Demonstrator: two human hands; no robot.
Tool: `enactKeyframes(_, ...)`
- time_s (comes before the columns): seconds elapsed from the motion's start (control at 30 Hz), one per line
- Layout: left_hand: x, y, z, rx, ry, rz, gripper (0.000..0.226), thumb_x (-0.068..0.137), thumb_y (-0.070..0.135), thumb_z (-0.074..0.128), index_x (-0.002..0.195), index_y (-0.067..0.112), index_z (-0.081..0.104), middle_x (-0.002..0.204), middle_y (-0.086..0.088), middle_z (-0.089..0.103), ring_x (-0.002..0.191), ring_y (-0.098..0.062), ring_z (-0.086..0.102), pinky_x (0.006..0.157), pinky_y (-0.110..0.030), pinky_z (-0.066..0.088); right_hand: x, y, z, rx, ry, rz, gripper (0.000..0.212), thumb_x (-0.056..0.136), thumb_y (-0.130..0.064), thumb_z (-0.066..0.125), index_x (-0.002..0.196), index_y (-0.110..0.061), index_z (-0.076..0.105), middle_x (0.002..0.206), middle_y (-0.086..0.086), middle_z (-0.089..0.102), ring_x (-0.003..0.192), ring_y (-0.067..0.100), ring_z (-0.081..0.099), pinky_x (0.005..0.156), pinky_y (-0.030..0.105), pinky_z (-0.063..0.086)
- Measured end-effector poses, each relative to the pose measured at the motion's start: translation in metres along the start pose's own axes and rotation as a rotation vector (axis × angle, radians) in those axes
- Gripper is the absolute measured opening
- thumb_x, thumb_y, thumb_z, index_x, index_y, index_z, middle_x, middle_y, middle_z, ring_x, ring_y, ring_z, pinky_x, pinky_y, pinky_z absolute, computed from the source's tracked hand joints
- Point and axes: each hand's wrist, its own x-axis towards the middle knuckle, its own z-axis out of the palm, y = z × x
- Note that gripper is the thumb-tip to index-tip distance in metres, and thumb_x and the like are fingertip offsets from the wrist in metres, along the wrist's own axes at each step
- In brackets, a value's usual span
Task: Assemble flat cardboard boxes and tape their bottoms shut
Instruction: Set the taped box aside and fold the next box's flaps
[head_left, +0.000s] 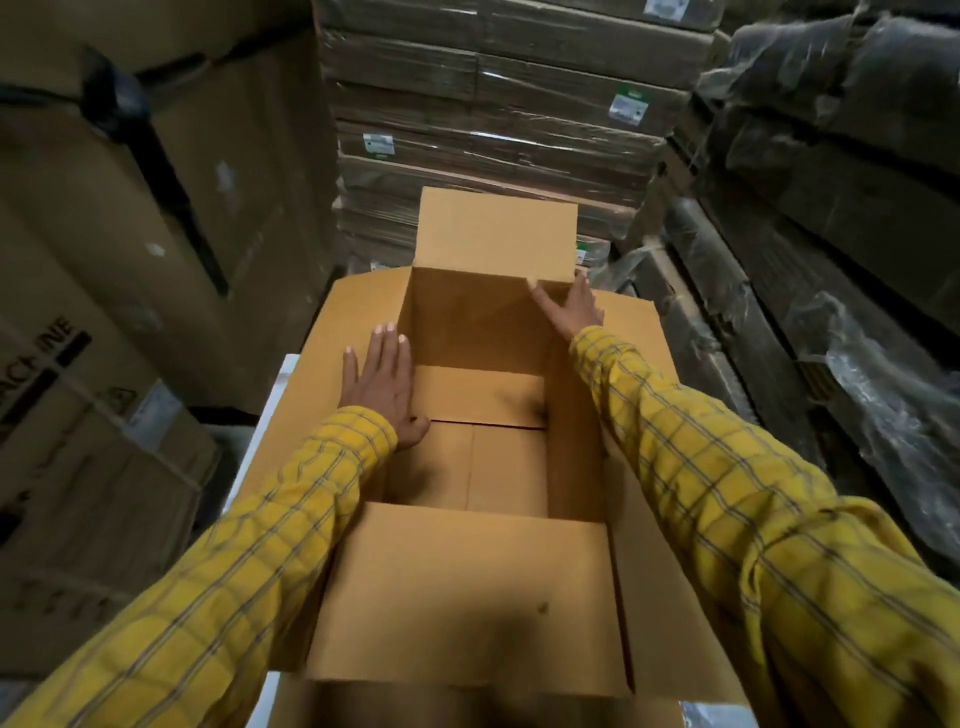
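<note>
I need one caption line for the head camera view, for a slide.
Left hand flat on the open cardboard box side flap, right hand at its far corner.

Blurred print on the stacked cartons (78, 291) at left, unreadable. Small labels (627, 106) on the wrapped flat cardboard (493, 104) too small to read. Left hand (384, 384) thumb tucked behind the box (483, 457) wall. Near flap (462, 597) shadowed; sleeves (779, 545) cropped by the bottom edge.
</note>
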Motion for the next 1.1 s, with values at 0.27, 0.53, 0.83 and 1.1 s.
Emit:
enactKeyframes(0.27,0.004,0.0,0.006,0.029,0.026,-0.004,0.124,0.077,0.072,0.053,0.154,0.005,-0.017,0.16,-0.017,-0.03,0.149,-0.034,-0.024,0.119,-0.064,0.002,0.082,0.001,-0.003,0.708,0.019,0.151,0.144,0.051,-0.095,0.058,0.162,-0.018,0.007,0.167,0.01,0.016,0.153,0.036,0.017,0.124,0.056,0.015)
enactKeyframes(0.53,0.001,0.0,0.003,-0.047,0.073,-0.024,0.133,0.075,0.071,0.056,0.147,-0.002,-0.029,0.157,-0.023,-0.034,0.147,-0.038,-0.028,0.118,-0.064,-0.004,0.057,0.007,-0.03,1.241,0.116,0.052,0.068,0.097,-0.07,0.034,0.087,-0.012,0.069,0.062,-0.003,0.066,0.054,0.01,0.061,0.053,0.023,0.045)
enactKeyframes(0.83,-0.003,0.002,-0.003,-0.047,0.035,-0.004,0.132,0.078,0.07,0.056,0.145,-0.002,-0.033,0.156,-0.023,-0.034,0.146,-0.039,-0.028,0.118,-0.064,-0.001,0.015,0.039,-0.003,0.105,0.025,-0.219,0.053,0.098,-0.05,0.058,0.128,-0.008,0.066,0.139,0.01,0.061,0.131,0.028,0.053,0.114,0.037,0.034)
enactKeyframes(1.1,-0.005,-0.004,-0.008,-0.129,0.026,0.026,0.121,0.082,0.082,0.037,0.152,0.005,-0.024,0.16,-0.015,-0.03,0.147,-0.037,-0.028,0.117,-0.065,-0.008,-0.025,0.028,0.012,-0.661,-0.136,-0.257,0.092,0.088,-0.081,0.036,0.161,-0.031,0.011,0.17,0.002,-0.004,0.155,0.032,-0.006,0.122,0.057,0.002)
